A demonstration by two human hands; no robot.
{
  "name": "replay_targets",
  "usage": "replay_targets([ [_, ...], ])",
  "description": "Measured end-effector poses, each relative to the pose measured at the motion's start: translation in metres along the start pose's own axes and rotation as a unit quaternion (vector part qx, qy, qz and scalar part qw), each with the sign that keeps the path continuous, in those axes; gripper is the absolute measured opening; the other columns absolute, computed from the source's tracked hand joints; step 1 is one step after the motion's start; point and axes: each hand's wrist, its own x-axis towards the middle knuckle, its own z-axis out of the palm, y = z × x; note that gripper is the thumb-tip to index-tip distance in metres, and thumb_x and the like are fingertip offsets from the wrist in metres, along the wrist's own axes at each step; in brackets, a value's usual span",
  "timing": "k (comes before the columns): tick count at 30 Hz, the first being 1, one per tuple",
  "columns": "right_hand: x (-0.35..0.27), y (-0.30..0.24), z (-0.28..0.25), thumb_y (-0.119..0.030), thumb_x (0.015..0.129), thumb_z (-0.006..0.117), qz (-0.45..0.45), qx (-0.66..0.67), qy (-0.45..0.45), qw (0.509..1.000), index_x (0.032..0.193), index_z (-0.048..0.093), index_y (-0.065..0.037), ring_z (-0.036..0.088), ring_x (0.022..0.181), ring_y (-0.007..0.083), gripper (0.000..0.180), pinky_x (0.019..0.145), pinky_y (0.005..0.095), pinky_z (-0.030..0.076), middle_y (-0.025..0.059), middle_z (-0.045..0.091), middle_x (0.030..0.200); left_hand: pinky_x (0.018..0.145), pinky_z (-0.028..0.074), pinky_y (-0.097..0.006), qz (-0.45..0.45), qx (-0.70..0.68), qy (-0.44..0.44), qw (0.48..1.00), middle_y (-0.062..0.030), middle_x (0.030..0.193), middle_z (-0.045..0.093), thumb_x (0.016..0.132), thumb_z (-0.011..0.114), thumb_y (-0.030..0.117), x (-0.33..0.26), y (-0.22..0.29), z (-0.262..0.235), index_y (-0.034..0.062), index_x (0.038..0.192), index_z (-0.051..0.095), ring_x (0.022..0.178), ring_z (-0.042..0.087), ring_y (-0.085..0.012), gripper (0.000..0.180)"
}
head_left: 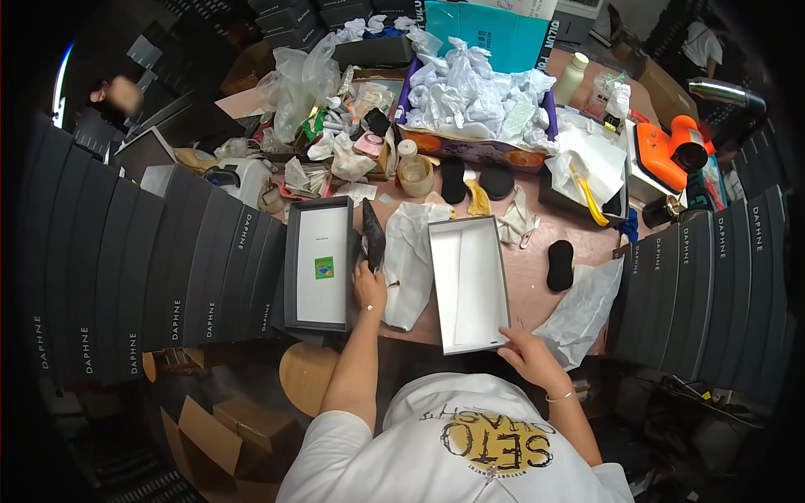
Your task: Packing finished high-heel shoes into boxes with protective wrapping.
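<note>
My left hand [370, 287] is closed on a dark, pointed shoe [371, 231], which lies along the right side of a shallow grey shoebox lid [343, 295]. The lid is white inside and has a small green sticker. My right hand [532, 359] grips the near right corner of an open shoebox [471, 289], its thumb and finger at the rim. That box is grey outside and white inside, with nothing but paper lining visible in it. A sheet of white tissue paper [408, 277] lies between lid and box.
Rows of grey shoeboxes stand at left [180, 260] and right [700, 285]. At the back, a purple-edged carton [470, 151] overflows with crumpled paper. A black tray [579, 205] holds a yellow-handled tool [589, 197]. A black oval pad [560, 265] and loose tissue [580, 314] lie right of the box.
</note>
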Motion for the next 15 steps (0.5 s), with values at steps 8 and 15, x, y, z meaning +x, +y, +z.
replay_targets([
  [8, 0.066, -0.048, 0.023, -0.013, 0.09, 0.061, -0.077, 0.143, 0.012, 0.987, 0.132, 0.046, -0.003, 0.058, 0.11, 0.0227, 0.046, 0.091, 0.0321, 0.048, 0.0138, 0.056, 0.124, 0.076, 0.046, -0.039, 0.1, -0.18, 0.037, 0.978, -0.019, 0.093, 0.059, 0.081, 0.055, 0.0, -0.022, 0.045, -0.07, 0.0016, 0.108, 0.051, 0.085, 0.058, -0.0337, 0.028],
  [15, 0.098, -0.013, 0.079, -0.04, 0.086, 0.065, 0.011, 0.651, -0.073, 0.755, 0.146, 0.017, -0.001, 0.044, 0.125, 0.0235, 0.086, 0.103, 0.0345, 0.038, 0.0171, 0.04, 0.138, 0.079, 0.048, -0.026, -0.077, -0.604, -0.279, 0.742, -0.0085, 0.102, 0.06, 0.09, 0.052, -0.001, -0.065, 0.118, -0.099, 0.0014, 0.114, 0.048, 0.092, 0.058, -0.0113, 0.025],
])
